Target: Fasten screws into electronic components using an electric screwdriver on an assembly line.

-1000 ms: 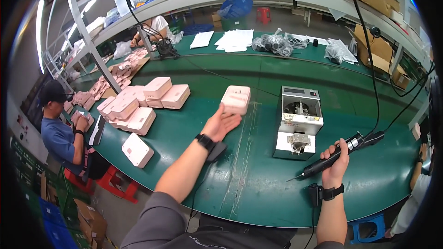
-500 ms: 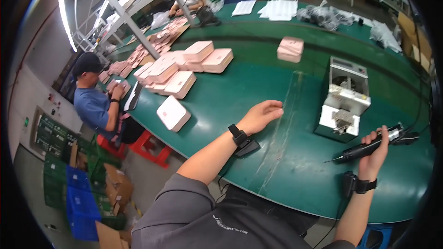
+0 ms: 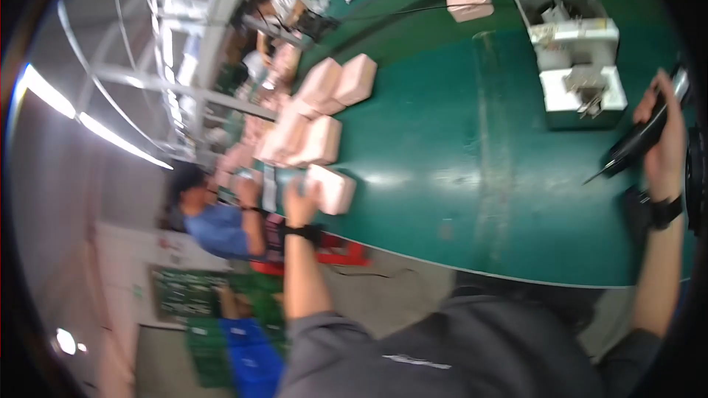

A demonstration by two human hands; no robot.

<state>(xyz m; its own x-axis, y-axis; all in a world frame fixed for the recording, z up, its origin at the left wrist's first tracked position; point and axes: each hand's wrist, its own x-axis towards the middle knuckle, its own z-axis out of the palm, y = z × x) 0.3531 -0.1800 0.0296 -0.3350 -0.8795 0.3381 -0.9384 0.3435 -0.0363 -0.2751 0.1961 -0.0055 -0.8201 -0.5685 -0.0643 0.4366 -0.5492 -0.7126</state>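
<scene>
My right hand (image 3: pixel 667 140) is wrapped round a black electric screwdriver (image 3: pixel 639 138), whose thin bit points left and down over the table. My left hand (image 3: pixel 301 206), smeared by motion, is at the left side of a pale pink rounded box (image 3: pixel 333 190) near the table's front edge. Its fingers look spread, with the thumb side close to the box; whether they touch it is unclear. Beyond that box lies a pile of similar pink boxes (image 3: pixel 295 133). Left of the screwdriver stands a grey-and-white screw feeder (image 3: pixel 552 96) with a metal mechanism in front.
Another pink box (image 3: pixel 469 0) sits at the back of the green table (image 3: pixel 420 140). A co-worker in a blue shirt (image 3: pixel 220 234) works at the left end, beside more pink parts. A red stool (image 3: pixel 343 252) and blue crates (image 3: pixel 254 354) are below the table at left.
My left hand has moved left from mid-table to the nearest pink box. The view has swung left. My right hand still holds the screwdriver.
</scene>
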